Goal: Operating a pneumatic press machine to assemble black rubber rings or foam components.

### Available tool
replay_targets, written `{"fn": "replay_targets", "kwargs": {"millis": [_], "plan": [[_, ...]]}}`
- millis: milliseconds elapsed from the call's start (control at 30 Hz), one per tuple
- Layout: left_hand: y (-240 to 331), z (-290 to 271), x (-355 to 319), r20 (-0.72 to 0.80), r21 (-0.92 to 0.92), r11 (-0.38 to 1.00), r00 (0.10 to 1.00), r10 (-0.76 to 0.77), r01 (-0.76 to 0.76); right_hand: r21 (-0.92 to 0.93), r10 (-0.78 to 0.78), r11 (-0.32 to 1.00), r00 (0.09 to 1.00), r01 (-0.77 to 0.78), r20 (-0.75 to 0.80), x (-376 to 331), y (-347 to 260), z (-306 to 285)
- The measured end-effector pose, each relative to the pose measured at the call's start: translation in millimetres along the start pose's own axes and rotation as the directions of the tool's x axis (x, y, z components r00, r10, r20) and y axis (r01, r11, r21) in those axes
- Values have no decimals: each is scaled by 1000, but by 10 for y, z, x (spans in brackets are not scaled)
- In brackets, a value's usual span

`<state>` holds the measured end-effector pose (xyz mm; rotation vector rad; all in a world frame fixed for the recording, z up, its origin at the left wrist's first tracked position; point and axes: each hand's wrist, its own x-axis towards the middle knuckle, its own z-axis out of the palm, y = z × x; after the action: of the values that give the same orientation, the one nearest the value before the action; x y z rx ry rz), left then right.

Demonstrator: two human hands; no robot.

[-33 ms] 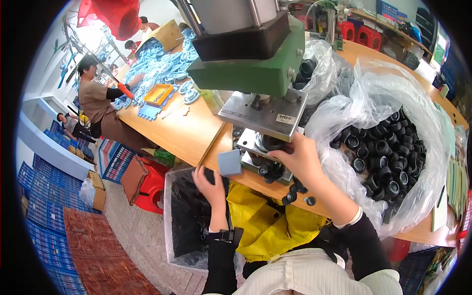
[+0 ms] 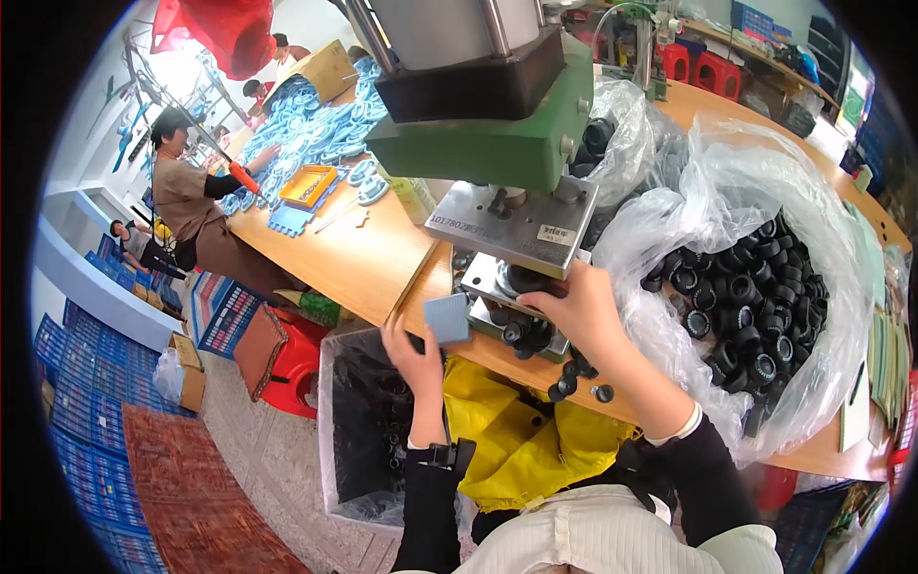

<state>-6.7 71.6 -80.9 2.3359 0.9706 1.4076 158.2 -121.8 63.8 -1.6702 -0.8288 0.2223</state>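
A green press [image 2: 478, 143] with a steel upper plate [image 2: 512, 225] stands in front of me. My right hand [image 2: 588, 311] reaches between this plate and the lower steel block [image 2: 490, 277], thumb and fingers closed about a round black tyre [image 2: 526, 278]. The plates partly hide its fingertips. My left hand [image 2: 416, 362] is held at the table's front edge, fingers apart and nothing in them. Just beside it is a grey-blue ribbed block [image 2: 447, 319]. Several small black tyres [image 2: 566, 383] lie below the press at the table edge.
A clear plastic bag [image 2: 708, 182] full of black tyres stands on the right of the table [image 2: 316, 253]. Below the edge are a black-lined bin [image 2: 349, 430] and a yellow sack [image 2: 497, 430]. A co-worker [image 2: 186, 191] sits at the left by light-blue parts [image 2: 316, 124].
My left hand has shifted slightly up and to the right, closer to the grey-blue block. My right hand stays at the press, almost unmoved.
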Motion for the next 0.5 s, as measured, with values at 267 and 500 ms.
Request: {"fn": "replay_targets", "kwargs": {"millis": [267,500], "plan": [[90,571,161,417,173,971,906,79,-164,-88,-159,984,987,158,-7,58,152,49],[55,426,186,443,112,977,889,113,-180,-596,-176,799,916,-80,-359,-536,914,-1037]]}}
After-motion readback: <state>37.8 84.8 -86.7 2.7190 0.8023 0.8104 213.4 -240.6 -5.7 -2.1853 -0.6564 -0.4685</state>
